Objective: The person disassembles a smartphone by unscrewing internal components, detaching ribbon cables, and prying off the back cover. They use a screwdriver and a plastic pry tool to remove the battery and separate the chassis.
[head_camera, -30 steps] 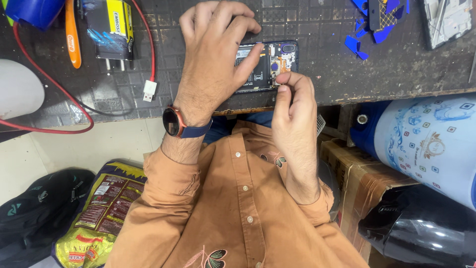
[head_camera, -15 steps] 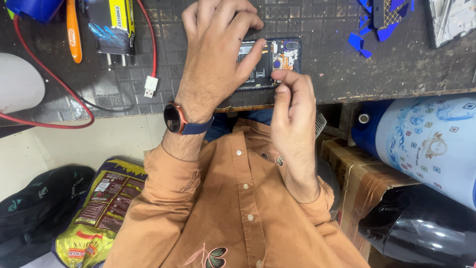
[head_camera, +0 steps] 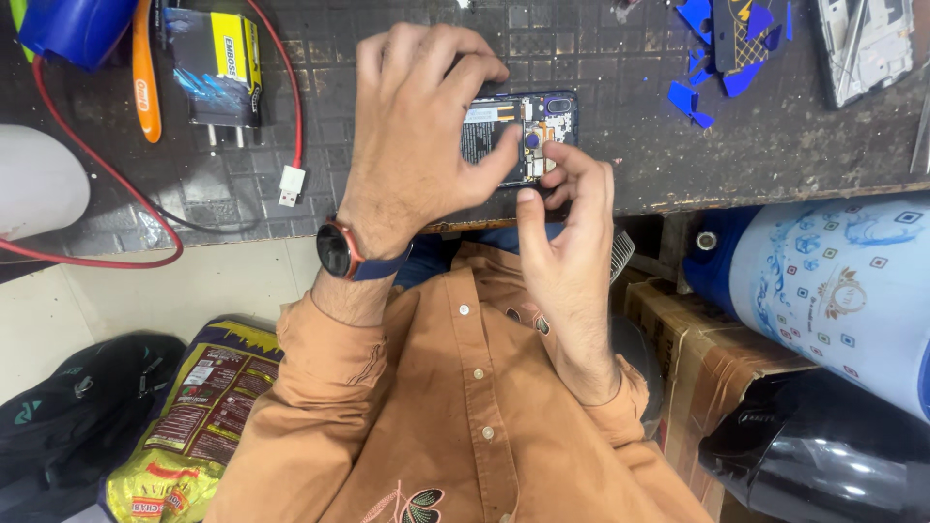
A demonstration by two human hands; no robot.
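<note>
A dark blue phone [head_camera: 504, 131] with its back cover off lies on the dark, patterned workbench [head_camera: 756, 155], its battery and circuit board showing. My left hand [head_camera: 417, 136], a watch [head_camera: 336, 250] on its wrist, covers the phone's left part and grips it, thumb pressed on its lower edge. My right hand [head_camera: 572, 232] reaches up from below. Its fingertips are pinched together on a small part of the board near the camera corner. What they pinch is too small to make out.
A yellow-and-black charger [head_camera: 218, 68], an orange tool [head_camera: 145, 73], a red cable [head_camera: 97, 145] with a white plug [head_camera: 291, 184] lie left. Blue plastic scraps [head_camera: 693, 97] and a phone frame [head_camera: 867, 44] lie right. Below the bench: a patterned jug [head_camera: 833, 291], cardboard box [head_camera: 707, 358], black bag [head_camera: 68, 416], yellow packet [head_camera: 184, 426].
Both hands stay on the phone. My right fingertips have shifted slightly over the board near the camera corner.
</note>
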